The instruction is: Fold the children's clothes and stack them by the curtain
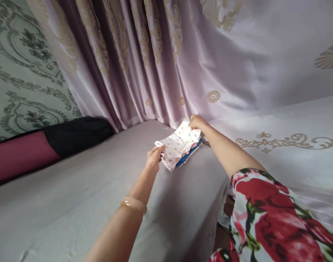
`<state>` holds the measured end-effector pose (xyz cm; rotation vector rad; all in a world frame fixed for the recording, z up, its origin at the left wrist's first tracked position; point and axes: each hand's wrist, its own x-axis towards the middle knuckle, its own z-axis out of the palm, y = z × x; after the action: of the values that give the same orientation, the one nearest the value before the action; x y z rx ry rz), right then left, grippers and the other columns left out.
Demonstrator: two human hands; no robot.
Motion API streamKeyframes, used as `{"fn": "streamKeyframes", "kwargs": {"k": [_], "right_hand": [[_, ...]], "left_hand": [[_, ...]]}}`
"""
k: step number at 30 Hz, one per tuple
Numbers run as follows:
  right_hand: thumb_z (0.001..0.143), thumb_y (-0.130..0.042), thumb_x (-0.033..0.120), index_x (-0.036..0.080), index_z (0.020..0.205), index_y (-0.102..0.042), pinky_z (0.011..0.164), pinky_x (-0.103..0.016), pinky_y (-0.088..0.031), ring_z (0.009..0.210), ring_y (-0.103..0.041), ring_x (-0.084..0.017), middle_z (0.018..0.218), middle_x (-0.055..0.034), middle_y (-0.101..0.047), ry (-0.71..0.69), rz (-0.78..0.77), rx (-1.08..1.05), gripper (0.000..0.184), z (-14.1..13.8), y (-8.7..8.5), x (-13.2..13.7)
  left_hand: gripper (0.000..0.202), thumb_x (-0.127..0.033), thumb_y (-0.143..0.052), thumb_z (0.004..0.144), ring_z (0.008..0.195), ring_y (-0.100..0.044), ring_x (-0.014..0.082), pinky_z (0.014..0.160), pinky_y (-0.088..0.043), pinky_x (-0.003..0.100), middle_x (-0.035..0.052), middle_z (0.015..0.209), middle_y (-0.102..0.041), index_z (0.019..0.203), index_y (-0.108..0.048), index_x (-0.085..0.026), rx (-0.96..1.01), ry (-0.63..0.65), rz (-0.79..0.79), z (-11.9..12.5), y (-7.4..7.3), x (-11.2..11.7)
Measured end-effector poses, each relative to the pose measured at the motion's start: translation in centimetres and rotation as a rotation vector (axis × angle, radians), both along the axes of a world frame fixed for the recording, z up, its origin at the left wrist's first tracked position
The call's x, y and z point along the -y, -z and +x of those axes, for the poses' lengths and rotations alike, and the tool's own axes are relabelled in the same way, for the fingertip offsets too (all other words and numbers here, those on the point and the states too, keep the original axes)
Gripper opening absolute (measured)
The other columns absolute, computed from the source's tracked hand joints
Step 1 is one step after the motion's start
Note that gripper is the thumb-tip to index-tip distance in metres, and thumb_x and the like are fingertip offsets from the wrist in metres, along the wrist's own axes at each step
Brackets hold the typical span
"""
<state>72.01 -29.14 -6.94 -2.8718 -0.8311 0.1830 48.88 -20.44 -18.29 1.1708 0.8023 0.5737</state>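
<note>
A white folded garment [179, 141] with small printed motifs lies on top of a small stack of folded clothes, near the curtain. My left hand [155, 155] pinches its near left edge. At the far right corner, my right hand [198, 123] has its fingers curled round the cloth. Under the white piece, the edges of pink cloth and a blue folded garment [188, 155] show. The lower layers are partly hidden.
The stack rests on a grey sheet-covered bed [100, 196]. Purple-pink curtains [155, 65] hang behind and to the right. A long black and maroon bundle [54, 143] lies along the patterned wall at left. The bed's edge drops off at lower right.
</note>
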Motion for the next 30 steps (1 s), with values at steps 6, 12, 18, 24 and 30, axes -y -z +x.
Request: {"fn": "streamKeyframes", "kwargs": {"k": [6, 12, 18, 24, 30], "right_hand": [[0.073, -0.067, 0.008, 0.013, 0.073, -0.075, 0.071, -0.024, -0.048, 0.068, -0.067, -0.016, 0.062, -0.0066, -0.069, -0.019, -0.01, 0.038, 0.01, 0.7, 0.9, -0.2], [0.07, -0.067, 0.007, 0.012, 0.099, -0.074, 0.075, -0.025, -0.049, 0.088, -0.068, -0.022, 0.081, -0.0121, -0.073, -0.018, 0.009, 0.119, 0.031, 1.0, 2.7, -0.3], [0.08, -0.059, 0.013, 0.012, 0.12, -0.066, 0.086, -0.03, -0.047, 0.108, -0.063, -0.028, 0.106, -0.0193, -0.069, 0.01, 0.058, 0.157, 0.041, 0.8, 4.3, -0.1], [0.087, -0.05, 0.017, 0.012, 0.127, -0.061, 0.093, -0.033, -0.045, 0.115, -0.059, -0.029, 0.114, -0.0201, -0.066, 0.029, 0.073, 0.164, 0.041, 1.1, 5.3, 0.0], [0.088, -0.049, 0.018, 0.012, 0.12, -0.065, 0.092, -0.032, -0.046, 0.114, -0.06, -0.028, 0.107, -0.02, -0.069, 0.007, 0.075, 0.18, 0.036, 1.4, 5.1, -0.4]], "left_hand": [[0.04, -0.045, -0.082, 0.049, 0.051, -0.047, 0.0066, 0.048, -0.033, 0.02, -0.0028, 0.061, -0.054, 0.067, -0.062, -0.016, -0.03, -0.022, -0.043, 0.4, 1.1, 0.3], [0.038, -0.041, -0.083, 0.052, 0.049, -0.048, 0.0063, 0.046, -0.035, 0.018, -0.0041, 0.057, -0.053, 0.073, -0.064, -0.015, -0.022, -0.014, -0.073, 0.5, 3.0, 0.2], [0.054, -0.037, -0.084, 0.055, 0.047, -0.05, 0.0078, 0.048, -0.042, 0.02, -0.0061, 0.055, -0.054, 0.102, -0.066, -0.017, -0.039, -0.039, -0.031, 0.6, 3.8, 0.3], [0.054, -0.051, -0.081, 0.056, 0.041, -0.046, 0.0072, 0.042, -0.035, 0.019, -0.0059, 0.052, -0.051, 0.096, -0.066, -0.018, -0.106, 0.031, -0.014, 0.9, 2.7, -0.6], [0.044, -0.049, -0.08, 0.052, 0.038, -0.038, 0.0051, 0.04, -0.026, 0.02, -0.0067, 0.047, -0.044, 0.076, -0.066, -0.014, -0.026, -0.029, 0.041, 1.3, 2.3, -1.3]]}}
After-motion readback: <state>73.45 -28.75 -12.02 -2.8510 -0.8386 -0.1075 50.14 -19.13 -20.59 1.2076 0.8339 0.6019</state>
